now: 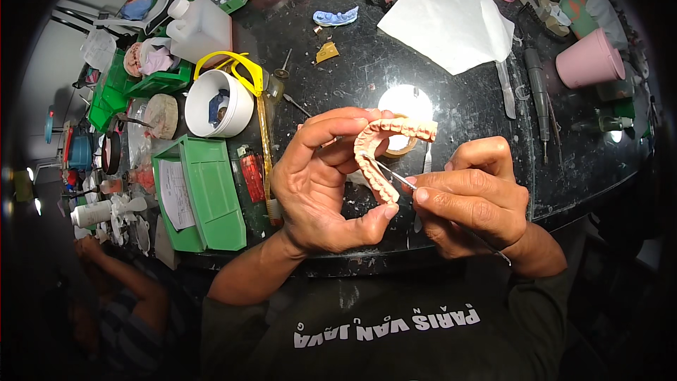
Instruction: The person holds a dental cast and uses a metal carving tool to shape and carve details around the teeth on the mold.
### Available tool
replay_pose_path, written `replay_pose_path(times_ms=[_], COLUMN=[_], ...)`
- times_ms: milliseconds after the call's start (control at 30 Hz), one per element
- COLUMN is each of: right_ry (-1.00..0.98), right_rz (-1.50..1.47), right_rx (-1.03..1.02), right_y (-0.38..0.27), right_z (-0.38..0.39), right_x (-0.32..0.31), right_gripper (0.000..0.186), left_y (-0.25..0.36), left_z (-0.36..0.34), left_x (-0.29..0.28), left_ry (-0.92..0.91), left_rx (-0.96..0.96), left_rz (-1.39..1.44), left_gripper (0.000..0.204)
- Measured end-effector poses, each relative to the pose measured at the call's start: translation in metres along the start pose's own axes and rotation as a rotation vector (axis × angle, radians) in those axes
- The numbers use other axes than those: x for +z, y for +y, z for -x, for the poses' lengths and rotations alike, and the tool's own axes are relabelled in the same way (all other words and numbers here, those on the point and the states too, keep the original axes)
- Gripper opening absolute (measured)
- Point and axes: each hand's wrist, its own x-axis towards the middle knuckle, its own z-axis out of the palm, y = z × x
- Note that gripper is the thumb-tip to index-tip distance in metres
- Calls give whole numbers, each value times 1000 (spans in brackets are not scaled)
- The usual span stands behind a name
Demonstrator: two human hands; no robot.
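Observation:
Between the thumb and fingers of my left hand [321, 183] is a horseshoe-shaped dental model [368, 142] in pale pinkish beige, its row of teeth curving round and its open side facing right. My right hand [476, 201] pinches a thin metal dental hand instrument [391, 173] like a pen. The tool's far tip reaches the inner side of the arch, near the front teeth; whether it touches cannot be made out. Its other end, slightly hooked, sticks out below my right hand. Behind the model, a brightly lit round white thing [405, 102] rests on the black bench.
Left: a green bin [201, 197], red lighter [251, 173], white tub [240, 116], yellow safety glasses [247, 70] and plastic jug [201, 32]. Right: white sheet [448, 21], knife [505, 88], handpiece [538, 92] and pink cup [589, 60]. Another person's arm [123, 271] shows at lower left.

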Motion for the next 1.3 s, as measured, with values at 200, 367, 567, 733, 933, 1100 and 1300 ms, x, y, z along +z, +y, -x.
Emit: replay_pose_path(times_ms=[200, 367, 567, 733, 933, 1100, 1300], right_ry=[-3, 10, -1, 0, 4, 5, -6], right_rz=[0, 12, -17, -5, -8, -9, -17], right_rx=[-20, -5, -3, -9, 0, -4, 3], right_y=[1, 0, -1, 0, 0, 0, 0], right_z=[0, 1, -1, 0, 0, 1, 1], right_x=[-1, -1, -1, 0, 0, 0, 1], right_gripper=[38, 38, 36, 35, 36, 36, 38], left_y=[1, 2, 0, 1, 0, -1, -1], left_z=[1, 0, 0, 0, 1, 2, 1], left_x=[0, -1, -1, 0, -5, -5, -6], left_ry=[2, -4, -2, -8, -72, -61, -64], left_rx=[-4, -5, 3, 3, 10, 7, 10], left_rz=[-3, -9, 4, 9, -20, -26, -19], left_gripper=[80, 80, 79, 79, 83, 83, 83])
